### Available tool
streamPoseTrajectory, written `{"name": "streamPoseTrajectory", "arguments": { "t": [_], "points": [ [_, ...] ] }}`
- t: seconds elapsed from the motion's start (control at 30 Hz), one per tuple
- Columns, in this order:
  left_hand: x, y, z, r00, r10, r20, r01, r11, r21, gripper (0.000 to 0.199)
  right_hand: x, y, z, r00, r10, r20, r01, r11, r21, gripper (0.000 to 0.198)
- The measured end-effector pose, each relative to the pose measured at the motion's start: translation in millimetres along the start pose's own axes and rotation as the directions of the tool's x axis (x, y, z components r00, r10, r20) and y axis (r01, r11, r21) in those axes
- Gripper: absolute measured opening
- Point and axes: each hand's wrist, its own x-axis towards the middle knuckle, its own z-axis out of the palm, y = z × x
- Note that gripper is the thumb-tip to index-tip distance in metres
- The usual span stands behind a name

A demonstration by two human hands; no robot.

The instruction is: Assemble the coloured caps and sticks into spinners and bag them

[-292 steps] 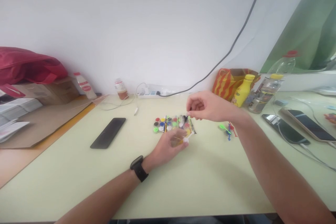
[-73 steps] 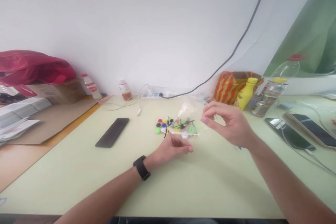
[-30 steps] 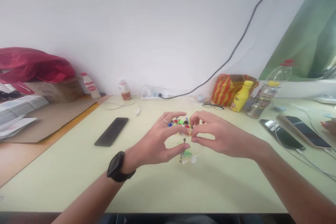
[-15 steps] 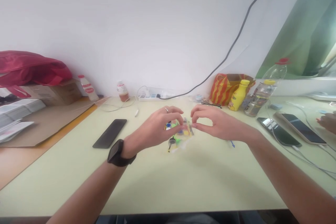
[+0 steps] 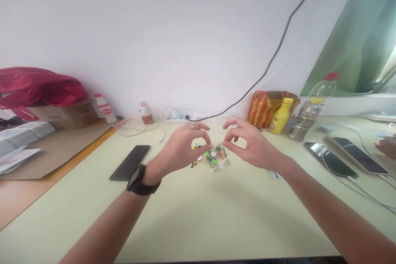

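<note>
What looks like a clear plastic bag (image 5: 219, 161) of small green, white, red and yellow pieces hangs over the middle of the table, blurred by motion. My left hand (image 5: 188, 145), with a ring and a black wristwatch, pinches its upper left side between thumb and curled fingers. On the other side, my right hand (image 5: 247, 142) pinches the upper right edge, thumb and index finger close together. The fingertips partly hide the bag's top. A small blue piece (image 5: 275, 175) lies on the table beneath my right wrist.
A black phone (image 5: 130, 163) lies left, and two charging phones (image 5: 360, 154) lie right with cables. Along the wall stand a power strip (image 5: 176, 119), a striped bag (image 5: 258, 109), a yellow bottle (image 5: 281, 116) and clear bottles (image 5: 306, 119). Another person's hand (image 5: 386, 146) shows far right.
The colourful pieces have shifted and turned over between my hands. Both hands have moved slightly left, still pinching. The view has tilted up a little.
</note>
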Motion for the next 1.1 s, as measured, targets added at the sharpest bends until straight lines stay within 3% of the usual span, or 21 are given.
{"name": "streamPoseTrajectory", "arguments": {
  "t": [0.1,0.17,0.23,0.27,0.37,0.4,0.5,0.63,0.7,0.77,0.8,0.83,0.9,0.93,0.97,1.0,1.1],
  "points": [
    [-7.7,-1.8,1.2,0.998,-0.026,0.057,0.034,0.987,-0.157,0.021,-4.9,1.5,3.9,0.999,0.032,0.012,-0.032,0.999,0.030,0.016],
    [-12.4,-1.5,3.7,0.999,-0.043,-0.009,0.039,0.957,-0.287,0.022,-6.7,-3.5,0.6,1.000,0.009,-0.018,-0.008,0.999,0.041,0.016],
    [-18.3,-4.6,13.9,0.991,-0.104,-0.089,0.052,0.887,-0.458,0.052,-8.1,-9.0,-2.7,0.997,-0.012,-0.078,0.016,0.999,0.048,0.015],
    [-21.9,-7.8,22.2,0.988,-0.122,-0.093,0.047,0.818,-0.573,0.065,-8.7,-11.0,-3.7,0.994,-0.022,-0.107,0.027,0.999,0.046,0.014],
    [-33.1,-18.3,53.5,0.990,-0.064,0.127,0.141,0.510,-0.849,0.077,-9.6,-12.7,-3.4,0.984,-0.060,-0.167,0.064,0.998,0.021,0.011],
    [-36.2,-20.3,63.5,0.982,-0.037,0.186,0.183,0.437,-0.881,0.078,-9.5,-12.3,-2.4,0.980,-0.072,-0.184,0.076,0.997,0.010,0.011],
    [-41.6,-17.9,86.2,0.940,-0.029,0.340,0.330,0.334,-0.883,0.074,-7.8,-11.3,1.4,0.971,-0.085,-0.223,0.085,0.996,-0.011,0.011],
    [-42.6,-6.5,99.4,0.909,-0.126,0.397,0.416,0.267,-0.869,0.059,-5.0,-1.2,-1.8,0.973,-0.076,-0.218,0.076,0.997,-0.006,0.006],
    [-43.0,-5.3,101.1,0.887,-0.205,0.413,0.457,0.263,-0.850,0.050,-7.6,17.5,-12.8,0.977,-0.001,-0.214,-0.001,1.000,-0.010,0.017],
    [-43.7,-7.8,100.5,0.870,-0.251,0.424,0.480,0.243,-0.843,0.048,-16.5,48.0,-28.2,0.963,0.219,-0.159,-0.230,0.971,-0.059,0.025],
    [-44.1,-9.6,99.7,0.865,-0.264,0.428,0.485,0.213,-0.848,0.047,-23.6,66.4,-35.7,0.927,0.366,-0.077,-0.373,0.919,-0.127,0.028],
    [-44.3,-11.5,99.0,0.857,-0.271,0.439,0.491,0.168,-0.855,0.045,-32.2,85.5,-41.8,0.858,0.514,0.012,-0.499,0.838,-0.221,0.029],
    [-44.4,-14.6,98.6,0.842,-0.279,0.462,0.500,0.081,-0.862,0.043,-51.3,121.4,-47.4,0.632,0.761,0.146,-0.661,0.628,-0.410,0.029],
    [-44.3,-15.6,99.4,0.838,-0.289,0.462,0.500,0.071,-0.863,0.043,-60.4,136.2,-46.5,0.529,0.822,0.211,-0.689,0.561,-0.458,0.030],
    [-44.3,-16.4,100.9,0.837,-0.309,0.451,0.499,0.096,-0.861,0.044,-68.3,148.1,-43.6,0.461,0.841,0.284,-0.710,0.541,-0.450,0.032],
    [-44.4,-17.1,103.0,0.839,-0.335,0.429,0.497,0.149,-0.855,0.047,-74.3,157.0,-39.3,0.435,0.828,0.354,-0.734,0.554,-0.393,0.033],
    [-45.8,-18.1,110.7,0.859,-0.367,0.357,0.481,0.337,-0.810,0.052,-81.2,167.6,-25.4,0.479,0.775,0.413,-0.733,0.611,-0.297,0.027]
  ]
}}
